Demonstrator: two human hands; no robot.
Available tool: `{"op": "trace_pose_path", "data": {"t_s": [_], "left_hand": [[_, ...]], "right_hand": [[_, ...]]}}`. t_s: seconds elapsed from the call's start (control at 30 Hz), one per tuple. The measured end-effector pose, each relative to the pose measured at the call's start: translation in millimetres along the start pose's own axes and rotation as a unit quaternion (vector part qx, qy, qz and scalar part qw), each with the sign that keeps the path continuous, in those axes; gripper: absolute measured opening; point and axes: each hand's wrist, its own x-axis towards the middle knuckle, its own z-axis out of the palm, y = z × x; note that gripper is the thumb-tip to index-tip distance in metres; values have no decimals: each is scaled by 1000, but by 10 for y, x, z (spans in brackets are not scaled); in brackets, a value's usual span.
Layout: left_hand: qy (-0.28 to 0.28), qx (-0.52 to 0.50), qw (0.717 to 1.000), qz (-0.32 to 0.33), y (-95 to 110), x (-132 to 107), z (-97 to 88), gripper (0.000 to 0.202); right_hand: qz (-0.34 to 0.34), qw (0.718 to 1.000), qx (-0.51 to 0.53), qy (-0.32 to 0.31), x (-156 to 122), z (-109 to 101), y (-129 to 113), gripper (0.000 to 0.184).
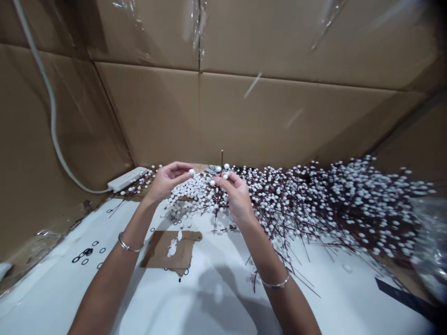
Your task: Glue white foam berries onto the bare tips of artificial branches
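Between the thumb and fingertips of my left hand (170, 180) is a loose white berry bead (192, 171). My right hand (237, 193) pinches a thin dark brown berry stem (222, 160), held upright with its bare tip pointing up. A few white berries sit on this stem near my right fingers. The two hands are a short way apart, with the bead left of the stem. Below and behind them lies a heap of loose white beads (190, 191).
Many finished-looking white berry branches (335, 200) are piled along the right. A torn cardboard piece (153, 251) with white smears lies in front. Black rings (84, 253) are scattered at left, near a white power strip (127, 179). Cardboard walls (150, 107) enclose the back.
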Motion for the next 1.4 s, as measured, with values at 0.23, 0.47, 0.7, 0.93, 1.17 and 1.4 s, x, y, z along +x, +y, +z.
{"op": "trace_pose_path", "data": {"t_s": [0.23,0.47,0.7,0.93,1.17,1.4], "left_hand": [[53,-121,991,24,151,-87,320,28],[54,-148,987,39,177,-151,467,26],[52,-157,985,43,179,-171,506,25],[58,-156,985,43,172,-185,538,24],[65,-147,985,63,176,-199,571,21],[61,-147,986,54,222,-202,548,23]], "right_hand": [[-37,999,-12,-27,-121,113,28,22],[-75,997,-31,-16,-155,112,50,20],[-94,992,-80,8,-149,121,37,21],[-105,990,-96,15,-152,112,38,18],[-109,988,-103,26,-154,112,53,19],[-111,987,-115,28,-158,115,33,17]]}}
